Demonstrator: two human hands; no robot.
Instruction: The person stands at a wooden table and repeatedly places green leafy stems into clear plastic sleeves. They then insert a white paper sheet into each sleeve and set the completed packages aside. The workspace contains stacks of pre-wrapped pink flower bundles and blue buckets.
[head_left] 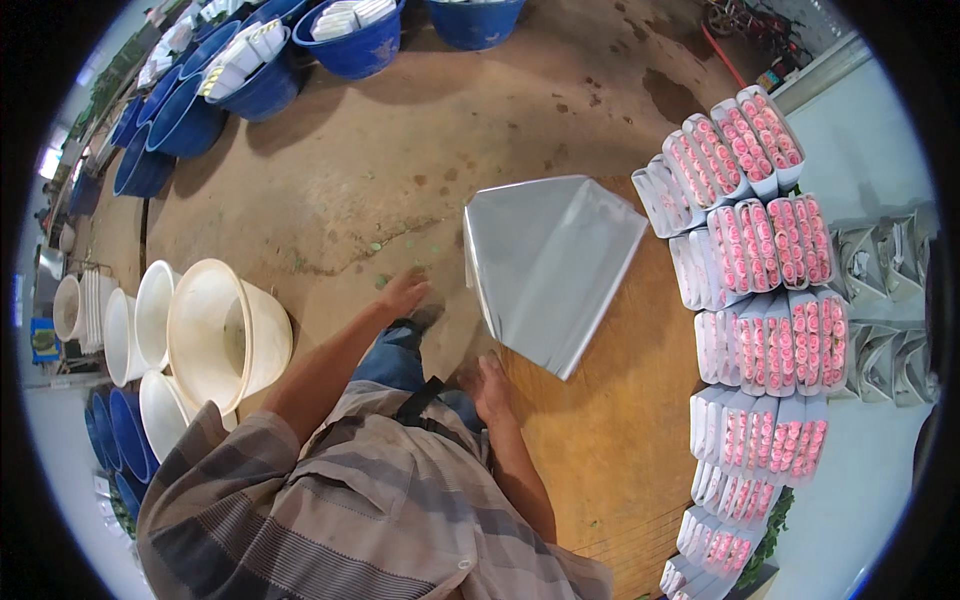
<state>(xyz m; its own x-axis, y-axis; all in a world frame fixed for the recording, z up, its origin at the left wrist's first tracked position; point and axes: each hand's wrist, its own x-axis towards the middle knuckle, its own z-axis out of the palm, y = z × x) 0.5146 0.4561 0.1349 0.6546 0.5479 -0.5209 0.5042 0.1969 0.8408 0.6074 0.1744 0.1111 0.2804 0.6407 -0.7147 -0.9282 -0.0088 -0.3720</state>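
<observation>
My right fingers (489, 370) are beside the desk (600, 440), though I cannot tell how wide; my left fingers (412, 287) hang loosely spread. Just beyond, clear plastic (550, 270) lies on the desk, with wrapped pink roses (780, 352) along its right side.

The scene is viewed through one fisheye lens — the left of a head-worn pair — aimed steeply downward. The wearer's striped shirt (370, 510) is seen from above at very close range, filling the lower edge, while the left hand (404, 292) and right hand (488, 385) are framed near the middle. Blue tubs (356, 54) are taken in farther off at upper left, sleeved pink roses (765, 345) at right. Straight edges are bowed toward the round, dark rim.
</observation>
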